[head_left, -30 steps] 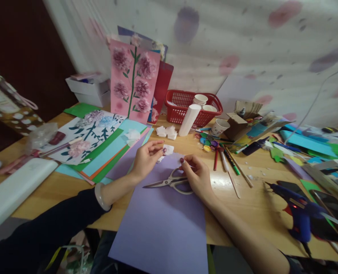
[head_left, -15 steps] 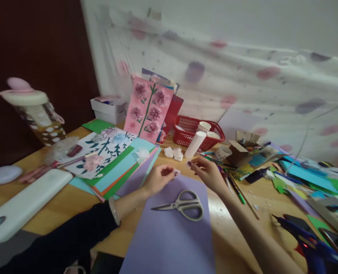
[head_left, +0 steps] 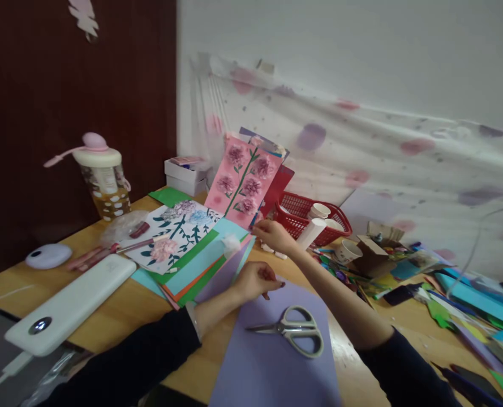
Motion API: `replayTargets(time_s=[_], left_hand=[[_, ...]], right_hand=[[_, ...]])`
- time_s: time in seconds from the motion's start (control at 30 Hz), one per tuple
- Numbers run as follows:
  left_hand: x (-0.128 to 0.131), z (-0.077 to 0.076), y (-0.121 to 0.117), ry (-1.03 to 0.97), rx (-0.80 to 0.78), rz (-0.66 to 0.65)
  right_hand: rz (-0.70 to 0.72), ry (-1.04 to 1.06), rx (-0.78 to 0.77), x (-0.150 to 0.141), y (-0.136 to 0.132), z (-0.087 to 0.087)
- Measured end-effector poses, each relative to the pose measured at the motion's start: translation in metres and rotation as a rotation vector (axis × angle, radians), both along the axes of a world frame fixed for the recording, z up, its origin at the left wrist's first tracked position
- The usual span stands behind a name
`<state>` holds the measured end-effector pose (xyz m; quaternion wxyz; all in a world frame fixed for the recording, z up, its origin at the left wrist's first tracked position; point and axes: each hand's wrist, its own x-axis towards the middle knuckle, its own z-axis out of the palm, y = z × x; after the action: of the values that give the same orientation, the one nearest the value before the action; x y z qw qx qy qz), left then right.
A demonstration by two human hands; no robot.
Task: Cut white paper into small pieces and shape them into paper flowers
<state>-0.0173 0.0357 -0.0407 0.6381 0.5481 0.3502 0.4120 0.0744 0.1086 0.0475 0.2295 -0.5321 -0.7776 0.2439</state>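
My left hand [head_left: 257, 281] rests at the top edge of a lilac paper sheet [head_left: 276, 362], fingers curled shut on a small piece I cannot make out. My right hand [head_left: 271, 234] reaches forward to the little white tissue pieces [head_left: 272, 250] on the table, just in front of the pink flower card [head_left: 243, 181]; its fingers are bent down over them. Grey-handled scissors [head_left: 293, 330] lie on the lilac sheet, untouched.
A red basket [head_left: 293, 217] with paper cups and a white roll [head_left: 311, 233] stands behind. Stacked coloured papers and a flower picture [head_left: 175, 229] lie left, with a white case [head_left: 67, 305], a bottle [head_left: 104, 183] and a white box [head_left: 183, 172]. Pens, paper scraps and cups crowd the right side.
My right hand left the spot above the scissors and stretched forward to the tissue pieces near the pink card. My head lifted and turned left. The left hand stayed curled.
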Motion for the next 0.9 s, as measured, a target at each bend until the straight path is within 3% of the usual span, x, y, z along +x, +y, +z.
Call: replayTargets(time_s=[0.13,0.23,0.33,0.47,0.67,0.8,0.9], left_hand=[[-0.006,0.011,-0.002,-0.023,0.079,0.065],[-0.006,0.019,-0.011,0.014,0.203,0.076],[-0.003,0.021,-0.023,0.032,0.278,0.062],[0.000,0.019,-0.031,0.076,0.385,0.051],[-0.004,0.021,-0.033,0.254,0.710,0.030],[-0.006,0.021,-0.034,0.324,0.914,0.024],[-0.007,0.020,-0.034,0.345,0.966,0.020]], right_hand=[[-0.245,0.142,0.213,0.050,-0.071,0.002],[-0.241,0.292,0.010,0.072,-0.126,-0.018],[-0.235,0.507,-0.149,0.076,-0.157,-0.041],[-0.220,0.635,-0.275,0.073,-0.163,-0.054],[-0.233,0.838,-0.366,0.072,-0.157,-0.063],[-0.201,0.836,-0.382,0.075,-0.162,-0.063],[-0.193,0.794,-0.369,0.077,-0.165,-0.061]])
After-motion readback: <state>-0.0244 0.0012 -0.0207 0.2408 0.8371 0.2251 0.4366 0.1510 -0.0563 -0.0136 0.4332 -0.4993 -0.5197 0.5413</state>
